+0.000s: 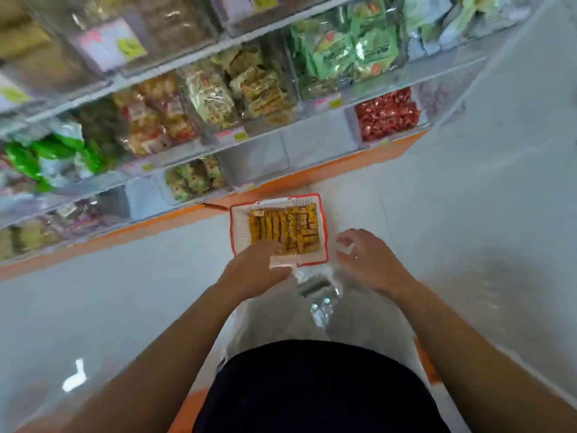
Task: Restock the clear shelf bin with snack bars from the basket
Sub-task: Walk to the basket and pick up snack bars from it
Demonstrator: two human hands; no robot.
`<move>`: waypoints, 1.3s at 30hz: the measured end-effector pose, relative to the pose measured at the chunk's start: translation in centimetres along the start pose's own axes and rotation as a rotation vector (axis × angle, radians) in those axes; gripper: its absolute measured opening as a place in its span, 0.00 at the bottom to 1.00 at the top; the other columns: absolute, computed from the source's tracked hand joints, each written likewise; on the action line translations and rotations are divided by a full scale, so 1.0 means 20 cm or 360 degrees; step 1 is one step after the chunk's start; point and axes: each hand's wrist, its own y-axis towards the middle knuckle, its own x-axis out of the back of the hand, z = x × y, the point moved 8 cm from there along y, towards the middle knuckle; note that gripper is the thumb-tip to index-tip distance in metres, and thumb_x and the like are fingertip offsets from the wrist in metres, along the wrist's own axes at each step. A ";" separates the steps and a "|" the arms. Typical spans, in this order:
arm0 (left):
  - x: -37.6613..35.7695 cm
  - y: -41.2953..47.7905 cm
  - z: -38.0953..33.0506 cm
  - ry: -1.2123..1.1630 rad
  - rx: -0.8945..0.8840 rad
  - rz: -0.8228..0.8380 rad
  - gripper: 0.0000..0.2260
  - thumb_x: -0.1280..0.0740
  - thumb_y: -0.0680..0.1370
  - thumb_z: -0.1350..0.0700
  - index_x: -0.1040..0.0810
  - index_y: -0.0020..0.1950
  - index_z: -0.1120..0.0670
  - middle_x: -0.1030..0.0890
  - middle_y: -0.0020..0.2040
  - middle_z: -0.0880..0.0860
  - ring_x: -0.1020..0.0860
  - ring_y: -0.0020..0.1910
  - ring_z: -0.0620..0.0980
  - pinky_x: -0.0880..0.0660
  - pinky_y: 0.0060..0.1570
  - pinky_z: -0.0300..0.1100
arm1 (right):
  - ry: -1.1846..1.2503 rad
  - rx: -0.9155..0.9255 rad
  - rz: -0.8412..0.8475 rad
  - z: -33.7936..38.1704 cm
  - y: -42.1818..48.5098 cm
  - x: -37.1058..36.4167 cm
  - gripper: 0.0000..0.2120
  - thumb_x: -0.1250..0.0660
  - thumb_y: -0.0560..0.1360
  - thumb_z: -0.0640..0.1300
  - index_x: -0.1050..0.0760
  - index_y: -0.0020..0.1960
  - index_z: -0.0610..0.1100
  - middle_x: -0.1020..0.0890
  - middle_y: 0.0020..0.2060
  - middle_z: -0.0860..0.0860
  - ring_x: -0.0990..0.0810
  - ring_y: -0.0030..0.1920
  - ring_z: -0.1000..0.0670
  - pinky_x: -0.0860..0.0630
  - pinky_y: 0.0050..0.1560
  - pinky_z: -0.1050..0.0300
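The left hand [256, 268] lies on the snack bars [290, 226] in the basket [239, 228] on the floor, grip unclear. The right hand [363, 257] hovers beside it, fingers loose.

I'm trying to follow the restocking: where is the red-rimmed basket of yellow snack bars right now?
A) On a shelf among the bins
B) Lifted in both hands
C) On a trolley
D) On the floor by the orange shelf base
D: the basket stands on the pale floor just in front of the orange shelf base, with the snack bars packed inside it.
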 end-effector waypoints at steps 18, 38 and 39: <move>-0.85 1.61 1.06 0.0067 0.0222 -0.0129 0.15 0.32 0.80 0.46 0.24 0.64 0.47 0.19 0.59 0.50 0.20 0.52 0.51 0.20 0.47 0.46 | -0.0530 -0.0044 0.0413 -0.86 1.71 -1.20 0.07 0.32 0.78 0.48 0.25 0.54 0.48 0.20 0.48 0.51 0.21 0.41 0.53 0.26 0.39 0.60; -1.49 3.05 1.68 0.0272 -0.0206 -0.0611 0.29 0.24 0.72 0.46 0.28 0.72 0.48 0.30 0.71 0.51 0.32 0.72 0.55 0.32 0.70 0.59 | -0.0146 -0.0022 0.0034 -1.72 2.89 -2.18 0.29 0.26 0.72 0.50 0.33 0.68 0.47 0.23 0.60 0.45 0.23 0.59 0.42 0.24 0.58 0.42; -1.49 3.06 1.70 0.0281 -0.0248 -0.0626 0.30 0.24 0.71 0.43 0.27 0.71 0.47 0.29 0.70 0.51 0.31 0.71 0.55 0.33 0.70 0.59 | -0.0112 -0.0025 0.0004 -1.74 2.90 -2.18 0.31 0.25 0.71 0.50 0.34 0.69 0.48 0.23 0.60 0.46 0.24 0.59 0.43 0.24 0.58 0.43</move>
